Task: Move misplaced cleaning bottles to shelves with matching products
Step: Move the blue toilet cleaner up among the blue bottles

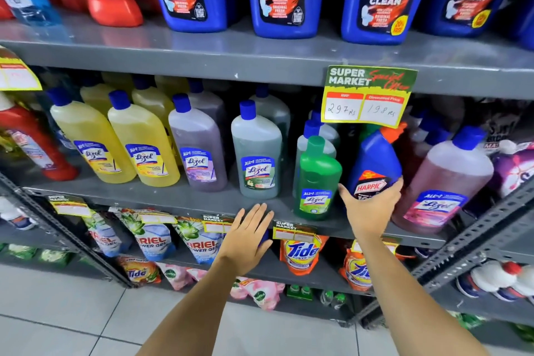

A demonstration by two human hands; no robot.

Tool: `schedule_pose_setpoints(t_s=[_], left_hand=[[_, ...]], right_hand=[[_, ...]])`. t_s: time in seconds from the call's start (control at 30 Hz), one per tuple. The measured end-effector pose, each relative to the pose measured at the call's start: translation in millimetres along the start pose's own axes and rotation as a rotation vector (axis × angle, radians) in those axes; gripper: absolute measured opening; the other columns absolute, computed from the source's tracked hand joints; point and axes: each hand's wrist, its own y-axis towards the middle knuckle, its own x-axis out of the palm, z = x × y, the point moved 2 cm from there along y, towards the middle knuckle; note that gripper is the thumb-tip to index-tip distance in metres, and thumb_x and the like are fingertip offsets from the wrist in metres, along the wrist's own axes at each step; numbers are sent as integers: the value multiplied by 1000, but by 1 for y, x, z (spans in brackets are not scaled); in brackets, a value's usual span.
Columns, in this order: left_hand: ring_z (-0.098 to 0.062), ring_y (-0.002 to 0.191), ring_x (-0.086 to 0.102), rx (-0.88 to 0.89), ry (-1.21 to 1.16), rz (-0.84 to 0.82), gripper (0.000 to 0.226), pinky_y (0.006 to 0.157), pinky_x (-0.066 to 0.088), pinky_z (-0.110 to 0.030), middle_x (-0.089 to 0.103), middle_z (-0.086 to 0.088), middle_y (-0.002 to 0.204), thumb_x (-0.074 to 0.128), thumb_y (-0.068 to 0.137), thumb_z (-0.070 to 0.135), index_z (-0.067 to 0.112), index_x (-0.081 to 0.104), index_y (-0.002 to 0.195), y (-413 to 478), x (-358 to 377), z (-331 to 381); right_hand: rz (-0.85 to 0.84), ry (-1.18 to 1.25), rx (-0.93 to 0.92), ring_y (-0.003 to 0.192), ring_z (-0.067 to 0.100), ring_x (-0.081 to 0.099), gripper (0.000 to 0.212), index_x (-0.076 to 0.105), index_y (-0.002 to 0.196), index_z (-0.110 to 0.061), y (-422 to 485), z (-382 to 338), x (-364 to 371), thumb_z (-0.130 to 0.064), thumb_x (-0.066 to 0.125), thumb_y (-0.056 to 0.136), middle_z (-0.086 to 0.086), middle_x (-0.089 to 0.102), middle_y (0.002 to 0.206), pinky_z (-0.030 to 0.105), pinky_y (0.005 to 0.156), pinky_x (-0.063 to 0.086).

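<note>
Right hand gripping blue Harpic bottle, tilted, cap pointing upper right

Grey metal shelving ran in tiers across the view, standing on a pale tiled floor under even, bright light.

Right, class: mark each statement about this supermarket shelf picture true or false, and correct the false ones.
1. The right hand holds a blue Harpic bottle. True.
2. The left hand grips a yellow Lizol bottle. False: it is open and holds nothing.
3. The Harpic bottle stands among Lizol bottles on the middle shelf. True.
4. The green Lizol bottle lies flat. False: it stands, slightly tilted.
5. The special offer tag shows 297 and 198. True.
</note>
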Motion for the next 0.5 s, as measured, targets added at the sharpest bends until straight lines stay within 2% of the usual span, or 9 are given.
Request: schedule_pose_setpoints(t_s=[0.13,0.23,0.33,0.43,0.5], left_hand=[[-24,150,2,9,9,-20,65,122,2,-44,6,-8,164,30,102,46,16,6,155,-2,-2,-1],[-24,150,5,-3,23,-15,66,121,2,-44,9,-9,164,31,102,47,15,8,155,-2,-1,0],[-24,150,8,-31,-26,-11,64,121,2,-43,14,-9,163,36,102,44,14,14,154,-4,-2,5],[-27,147,22,-54,-115,57,53,121,8,-41,25,-11,159,42,103,33,10,33,149,0,-27,11],[-33,135,42,-15,-157,248,41,116,27,-46,43,-16,149,50,99,22,5,52,136,10,-68,18]], right_hand=[[26,-17,61,127,36,50,120,22,149,-12,4,4,6,-44,90,55,13,44,144,46,101,42],[-28,-88,47,125,36,53,121,20,149,-13,2,7,0,-50,88,55,11,47,144,48,99,44],[-61,-108,6,119,33,58,117,26,144,-17,-15,4,-25,-55,88,52,8,56,137,44,96,46],[-44,-135,-31,110,35,63,112,34,136,-21,-42,4,-60,-60,88,45,9,64,126,41,87,48],[0,-139,-66,100,36,66,111,39,128,-22,-55,0,-87,-70,81,38,10,69,113,38,80,47]])
